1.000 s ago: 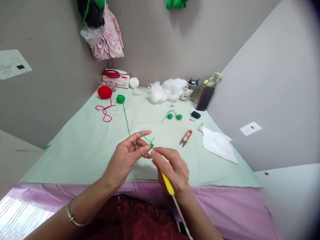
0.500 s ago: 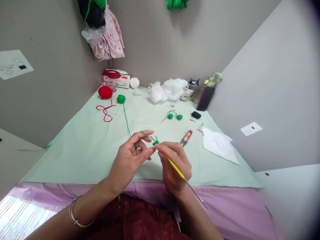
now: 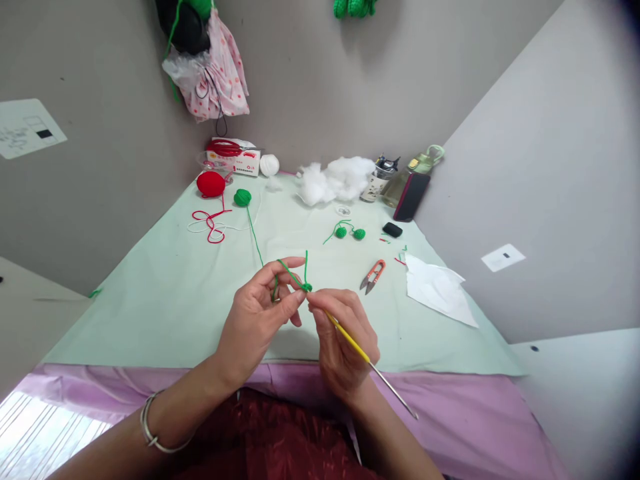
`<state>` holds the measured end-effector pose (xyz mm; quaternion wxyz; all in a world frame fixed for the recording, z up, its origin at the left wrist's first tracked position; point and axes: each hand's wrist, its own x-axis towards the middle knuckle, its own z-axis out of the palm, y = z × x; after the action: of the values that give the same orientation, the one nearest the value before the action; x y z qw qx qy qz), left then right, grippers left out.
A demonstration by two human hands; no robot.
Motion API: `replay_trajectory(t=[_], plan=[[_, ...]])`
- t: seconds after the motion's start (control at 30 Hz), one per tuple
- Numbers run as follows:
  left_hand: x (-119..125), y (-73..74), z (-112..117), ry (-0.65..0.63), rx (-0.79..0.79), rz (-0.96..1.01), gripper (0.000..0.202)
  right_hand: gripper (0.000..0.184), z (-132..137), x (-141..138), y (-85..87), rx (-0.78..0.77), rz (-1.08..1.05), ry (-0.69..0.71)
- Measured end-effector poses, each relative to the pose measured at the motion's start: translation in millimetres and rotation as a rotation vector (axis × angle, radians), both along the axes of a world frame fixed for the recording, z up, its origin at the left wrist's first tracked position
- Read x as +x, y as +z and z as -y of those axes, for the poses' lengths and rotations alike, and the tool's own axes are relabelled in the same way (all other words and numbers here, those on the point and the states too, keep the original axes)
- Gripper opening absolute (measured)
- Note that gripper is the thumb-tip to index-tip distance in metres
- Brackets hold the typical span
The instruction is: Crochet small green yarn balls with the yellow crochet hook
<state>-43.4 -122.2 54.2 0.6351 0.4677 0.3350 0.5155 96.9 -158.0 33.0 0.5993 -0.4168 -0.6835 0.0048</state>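
Note:
My left hand (image 3: 260, 310) pinches a small green crochet piece (image 3: 307, 287) between thumb and fingertip, with the green yarn strand (image 3: 255, 239) looped over its index finger. That strand runs back to a small green yarn ball (image 3: 243, 197). My right hand (image 3: 343, 333) is closed round a yellow-handled crochet hook (image 3: 353, 343), whose tip meets the green piece. Both hands hover over the pale green table cover (image 3: 165, 293) near its front edge.
A red yarn ball (image 3: 211, 184) with loose red yarn, a white ball (image 3: 269, 165), white stuffing (image 3: 335, 179), two small green crocheted balls (image 3: 349, 233), orange snips (image 3: 373, 275), white paper (image 3: 435, 288), a dark phone (image 3: 410, 196), a cup of tools (image 3: 377, 181) and a box (image 3: 235, 159) lie around.
The crochet hook has swung from pointing down toward me to slanting right. The green tail now stands upright above the piece, and my hands have closed together on it.

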Motion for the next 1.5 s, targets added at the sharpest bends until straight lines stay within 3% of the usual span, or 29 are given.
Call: replay_trajectory(t=[0.17,0.27,0.37,0.43,0.63,0.8,0.9,1.03,1.17,1.27,1.37,1.5], plan=[[-1,3.2,1,-0.075,-0.048,0.017,0.043,0.046,-1,7,-12.9,0.130,0.194,-0.110],[-5,5.4,-1,-0.194,-0.173,0.082,0.046,0.049,-3,14,-15.2,0.131,0.224,-0.024],[-10,7.3,-5,-0.352,-0.299,0.175,0.047,0.043,-2,20,-6.6,0.057,0.086,0.096],[-13,7.9,-8,-0.385,-0.323,0.204,0.044,0.036,-1,24,2.2,-0.047,-0.010,0.161],[-11,4.0,-6,-0.225,-0.174,0.068,0.031,0.020,0,28,14.8,-0.247,-0.316,0.273],[-5,-1.2,-1,-0.248,-0.073,-0.023,0.032,0.023,0,20,13.2,-0.223,-0.145,0.239],[-4,-1.6,-1,-0.191,-0.059,-0.039,0.030,0.027,-1,17,11.7,-0.186,-0.131,0.190],[0,-2.3,1,-0.152,-0.124,0.021,0.037,0.032,-1,13,3.9,-0.123,-0.080,0.122],[1,-3.5,-2,-0.241,-0.337,0.192,0.040,0.033,-1,14,-1.9,-0.021,0.069,0.031],[-3,-1.4,-6,-0.247,-0.420,0.264,0.034,0.025,-3,18,2.5,-0.132,-0.199,0.089],[-4,1.9,-6,-0.208,-0.371,0.237,0.033,0.019,-6,20,8.6,-0.244,-0.464,0.224],[-1,1.9,-1,-0.209,-0.243,0.125,0.040,0.016,-9,17,9.1,-0.292,-0.452,0.342]])
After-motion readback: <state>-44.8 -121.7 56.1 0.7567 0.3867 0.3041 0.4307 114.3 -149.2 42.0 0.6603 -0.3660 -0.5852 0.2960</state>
